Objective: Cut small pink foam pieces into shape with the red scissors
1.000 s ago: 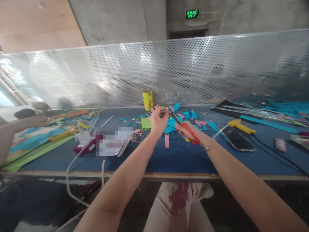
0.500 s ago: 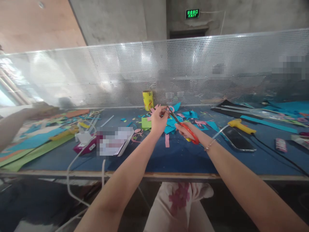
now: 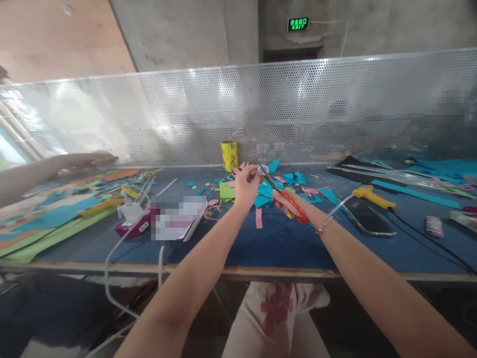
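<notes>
Toward the table's (image 3: 283,243) back edge, left hand (image 3: 244,186) pinches seemingly a pink scrap (image 3: 257,172); right hand (image 3: 283,202) grips red scissors (image 3: 295,204). Taut scrap, short snips probably serve best.

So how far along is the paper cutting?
Done: cut pink scraps and cyan pieces lie scattered on the blue table. In hand: the left hand pinches a small pink piece while the right hand works the red-handled scissors, blades at that piece. Left, probably: the green piece looks uncut; how much more needs cutting cannot be told.
</notes>
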The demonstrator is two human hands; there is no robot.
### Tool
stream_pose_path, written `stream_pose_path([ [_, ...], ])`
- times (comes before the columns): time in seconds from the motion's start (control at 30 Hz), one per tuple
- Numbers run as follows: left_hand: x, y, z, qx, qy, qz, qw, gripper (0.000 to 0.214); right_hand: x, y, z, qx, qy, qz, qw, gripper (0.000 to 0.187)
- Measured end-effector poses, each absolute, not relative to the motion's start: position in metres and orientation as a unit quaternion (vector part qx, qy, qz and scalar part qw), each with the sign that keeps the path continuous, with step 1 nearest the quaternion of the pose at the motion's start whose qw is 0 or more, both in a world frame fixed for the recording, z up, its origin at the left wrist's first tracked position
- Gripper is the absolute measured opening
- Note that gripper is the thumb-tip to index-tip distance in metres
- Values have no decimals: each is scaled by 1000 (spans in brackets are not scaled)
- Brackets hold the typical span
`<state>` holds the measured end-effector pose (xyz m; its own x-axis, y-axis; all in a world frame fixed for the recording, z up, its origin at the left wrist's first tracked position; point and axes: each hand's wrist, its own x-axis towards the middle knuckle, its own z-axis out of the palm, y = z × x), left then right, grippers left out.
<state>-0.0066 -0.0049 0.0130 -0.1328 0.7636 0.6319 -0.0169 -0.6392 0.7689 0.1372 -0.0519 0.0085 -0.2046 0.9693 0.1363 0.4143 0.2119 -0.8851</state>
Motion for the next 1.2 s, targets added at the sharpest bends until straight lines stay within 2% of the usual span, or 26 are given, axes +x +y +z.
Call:
stream_pose_path([
  [0.1, -7, -1, 12, 571, 323, 695, 296, 12, 138, -46, 4, -496, -695, 375, 361, 46],
  [0.17, -7, -1, 11, 550, 326, 703, 312, 7, 138, -40, -1, -478, -685, 387, 392, 44],
  [0.33, 0, -6, 7, 540, 307, 666, 413, 9, 137, -23, -13, -432, -575, 407, 563, 36],
  [0.43, 5, -9, 4, 550, 310, 629, 454, 13, 137, -18, -13, -394, -530, 431, 615, 39],
  [0.7, 9, -12, 0, 584, 315, 581, 472, 23, 135, -24, -5, -391, -541, 417, 617, 32],
  [1.2, 10, -9, -3, 553, 318, 579, 507, 15, 132, -17, -9, -392, -492, 433, 646, 31],
])
